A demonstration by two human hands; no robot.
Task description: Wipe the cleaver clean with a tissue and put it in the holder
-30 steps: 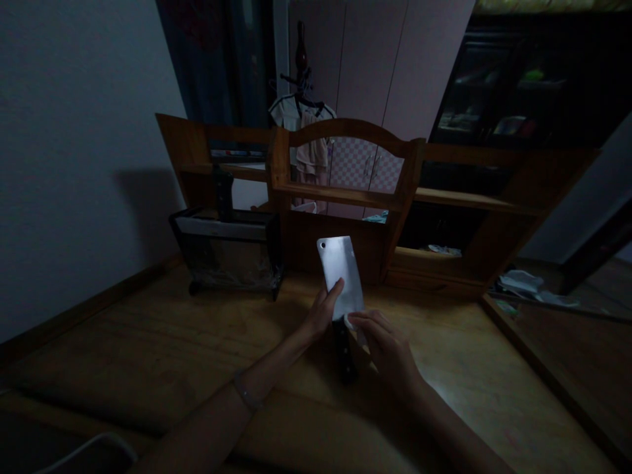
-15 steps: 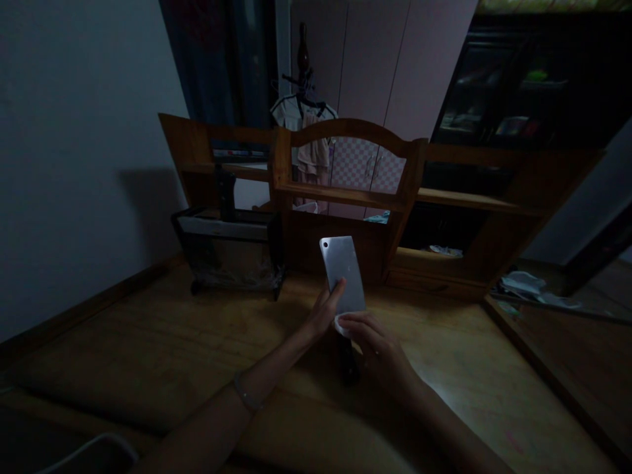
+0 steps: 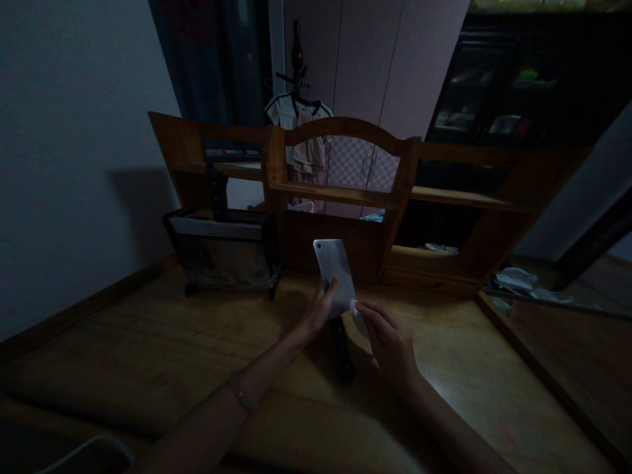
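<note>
A broad grey metal cleaver blade with a small round hole near its top-left corner (image 3: 345, 280) is occupying the centre of the frame, its black riveted handle (image 3: 342, 349) pointing downward below it. The long axis is running nearly upright in the picture, tilting slightly so that the top is leaning left. The left hand (image 3: 320, 309) is gripping the blade from its left side, the thumb lying across the flat face. The right hand (image 3: 392, 339) is pinching a small, soft-looking white wad (image 3: 359, 320) at the blade's lower-right corner, just above the handle; whether the wad is touching the metal is hard to tell. From the right hand's pinch, the blade is extending toward the upper left and the handle toward the lower left. The left hand is nearer the blade's middle; the right is sitting nearer the right-hand long edge, with the handle between the two forearms.
</note>
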